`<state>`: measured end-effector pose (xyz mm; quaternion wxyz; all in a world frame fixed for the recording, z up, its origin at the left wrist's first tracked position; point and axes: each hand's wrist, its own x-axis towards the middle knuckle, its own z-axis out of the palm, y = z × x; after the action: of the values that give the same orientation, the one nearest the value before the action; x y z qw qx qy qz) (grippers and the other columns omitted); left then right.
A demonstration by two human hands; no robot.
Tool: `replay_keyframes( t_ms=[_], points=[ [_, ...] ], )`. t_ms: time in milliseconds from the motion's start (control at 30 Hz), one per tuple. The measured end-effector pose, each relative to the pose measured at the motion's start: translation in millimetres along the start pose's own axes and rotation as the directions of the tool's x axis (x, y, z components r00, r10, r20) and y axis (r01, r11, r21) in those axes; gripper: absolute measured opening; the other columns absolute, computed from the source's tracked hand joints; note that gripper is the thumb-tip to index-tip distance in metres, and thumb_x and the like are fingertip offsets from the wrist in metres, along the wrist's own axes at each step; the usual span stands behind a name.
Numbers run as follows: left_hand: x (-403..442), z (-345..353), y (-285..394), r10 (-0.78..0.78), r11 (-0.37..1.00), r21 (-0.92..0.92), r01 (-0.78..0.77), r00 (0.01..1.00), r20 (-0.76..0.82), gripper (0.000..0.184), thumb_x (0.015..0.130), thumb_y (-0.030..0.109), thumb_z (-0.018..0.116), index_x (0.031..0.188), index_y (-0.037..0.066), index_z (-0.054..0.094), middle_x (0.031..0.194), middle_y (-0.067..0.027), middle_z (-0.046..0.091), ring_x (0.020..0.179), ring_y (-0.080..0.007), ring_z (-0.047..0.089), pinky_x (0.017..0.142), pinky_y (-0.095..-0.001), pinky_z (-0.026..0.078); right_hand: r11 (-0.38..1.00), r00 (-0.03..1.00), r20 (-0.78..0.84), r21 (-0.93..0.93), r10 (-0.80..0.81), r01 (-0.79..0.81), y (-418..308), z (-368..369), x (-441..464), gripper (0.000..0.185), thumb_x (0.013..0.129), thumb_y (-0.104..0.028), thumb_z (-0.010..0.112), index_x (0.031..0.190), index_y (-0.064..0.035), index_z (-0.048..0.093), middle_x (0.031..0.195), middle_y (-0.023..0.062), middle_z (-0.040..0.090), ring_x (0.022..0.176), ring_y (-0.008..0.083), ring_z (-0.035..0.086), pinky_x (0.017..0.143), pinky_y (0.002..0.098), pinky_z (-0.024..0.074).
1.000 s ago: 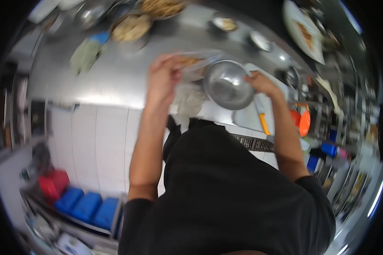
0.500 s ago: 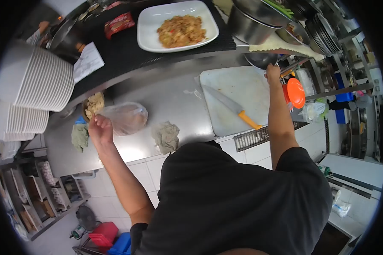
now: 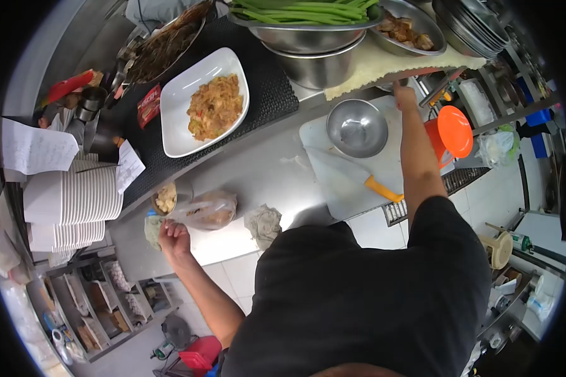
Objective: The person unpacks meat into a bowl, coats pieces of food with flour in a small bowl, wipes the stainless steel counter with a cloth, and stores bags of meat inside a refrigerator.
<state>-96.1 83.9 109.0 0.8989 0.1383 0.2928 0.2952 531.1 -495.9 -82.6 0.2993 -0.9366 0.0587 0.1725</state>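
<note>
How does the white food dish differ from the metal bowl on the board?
The white dish is squarish; the metal bowl is round. The dish is glossy white, the bowl silvery. The dish sits on the black mat, the bowl on the cutting board. Both are open-topped.

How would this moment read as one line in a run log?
left hand: by plastic bag, grip unclear | right hand: near cutting board, hold unclear | metal bowl: on board | yellow-handled knife: on board

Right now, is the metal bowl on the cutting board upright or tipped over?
Upright: the metal bowl sits on the cutting board with its open mouth facing up and its shiny inside showing.
</note>
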Motion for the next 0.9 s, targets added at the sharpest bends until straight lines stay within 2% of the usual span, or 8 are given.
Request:
replay_keyframes(
  t_ms=[100, 133, 200, 367, 500, 600, 767, 900],
  points=[
    [-16, 37, -23, -0.025, 1.0, 0.02, 0.024, 0.997, 0.068, 0.013, 0.099, 0.003, 0.047, 0.086, 0.006, 0.046, 0.069, 0.0015, 0.046, 0.052, -0.0068, 0.039, 0.048, -0.0226, 0.033, 0.57, 0.906, 0.274, -0.709, -0.322, 0.416, 27, 10, 63, 0.037, 0.091, -0.033, 0.063, 0.097, 0.0027, 0.065, 0.083, 0.018, 0.067, 0.061, 0.0258, 0.065, 0.056, 0.0429, 0.056],
    [-24, 52, -34, -0.034, 0.999, 0.009, 0.033, 0.996, 0.083, 0.012, 0.098, 0.002, 0.047, 0.086, 0.005, 0.046, 0.07, 0.0015, 0.047, 0.052, -0.0068, 0.04, 0.048, -0.0227, 0.034, 0.951, 0.979, 0.124, -0.243, -0.165, 0.191, 19, 12, 50, 0.03, 0.091, -0.027, 0.062, 0.097, 0.0023, 0.065, 0.08, 0.0158, 0.066, 0.06, 0.0238, 0.064, 0.054, 0.0408, 0.055],
    [-27, 60, -41, -0.026, 0.999, -0.021, 0.029, 0.993, 0.119, 0.011, 0.097, 0.001, 0.047, 0.087, 0.005, 0.046, 0.07, 0.0014, 0.048, 0.052, -0.0068, 0.04, 0.048, -0.0227, 0.034, 0.524, 0.97, -0.002, 0.842, 0.242, -0.129, 1, 7, 20, 0.018, 0.09, -0.015, 0.061, 0.097, 0.0013, 0.064, 0.073, 0.0114, 0.064, 0.057, 0.02, 0.061, 0.05, 0.0364, 0.0532],
    [-1, -11, -6, 0.079, 0.994, -0.073, -0.078, 0.997, 0.01, 0.013, 0.096, 0.002, 0.047, 0.084, 0.006, 0.046, 0.067, 0.0021, 0.047, 0.051, -0.0068, 0.04, 0.047, -0.0233, 0.033, 0.731, 0.984, 0.01, 0.67, -0.18, 0.127, -40, -34, -122, 0.018, 0.09, -0.019, 0.066, 0.092, -0.0011, 0.063, 0.068, 0.0051, 0.058, 0.053, 0.0113, 0.054, 0.041, 0.0295, 0.041],
    [-22, -6, -14, 0.205, 0.961, 0.208, -0.183, 0.975, -0.09, 0.019, 0.098, 0.008, 0.05, 0.08, 0.012, 0.049, 0.062, 0.0057, 0.039, 0.049, -0.0038, 0.033, 0.043, -0.0209, 0.027, 0.832, 0.817, -0.186, -0.008, -0.546, 0.555, -18, 5, -153, 0.044, 0.084, -0.04, 0.072, 0.091, 0.0016, 0.06, 0.078, 0.0185, 0.063, 0.072, 0.0318, 0.06, 0.067, 0.0433, 0.0465],
    [-22, 7, -21, 0.252, 0.947, 0.254, -0.198, 0.947, -0.201, 0.014, 0.092, 0.008, 0.058, 0.081, 0.013, 0.052, 0.063, 0.0071, 0.038, 0.048, -0.0048, 0.03, 0.042, -0.022, 0.025, 0.871, 0.843, -0.221, -0.162, -0.49, 0.463, 14, 36, -126, 0.066, 0.079, -0.051, 0.076, 0.1, 0.0098, 0.062, 0.093, 0.0261, 0.068, 0.088, 0.0412, 0.065, 0.077, 0.046, 0.0512],
    [-6, -9, -25, 0.261, 0.959, 0.157, -0.235, 0.951, -0.167, 0.022, 0.092, 0.011, 0.059, 0.077, 0.014, 0.044, 0.062, 0.0051, 0.039, 0.048, -0.007, 0.032, 0.042, -0.0232, 0.026, 0.901, 0.883, 0.183, 0.099, -0.433, 0.422, 2, 32, -136, 0.06, 0.091, -0.04, 0.066, 0.122, 0.0102, 0.06, 0.111, 0.0222, 0.068, 0.1, 0.0312, 0.066, 0.091, 0.0385, 0.0495],
    [-13, -2, -35, 0.339, 0.903, 0.336, -0.267, 0.924, -0.177, 0.017, 0.09, 0.012, 0.061, 0.084, 0.015, 0.046, 0.067, 0.0024, 0.047, 0.05, -0.0082, 0.04, 0.042, -0.0239, 0.029, 0.874, 0.967, 0.205, 0.484, -0.149, 0.032, -22, 27, -94, 0.04, 0.092, -0.033, 0.061, 0.117, -0.0011, 0.064, 0.103, 0.0153, 0.066, 0.075, 0.0246, 0.065, 0.058, 0.0331, 0.0561]
  ],
)
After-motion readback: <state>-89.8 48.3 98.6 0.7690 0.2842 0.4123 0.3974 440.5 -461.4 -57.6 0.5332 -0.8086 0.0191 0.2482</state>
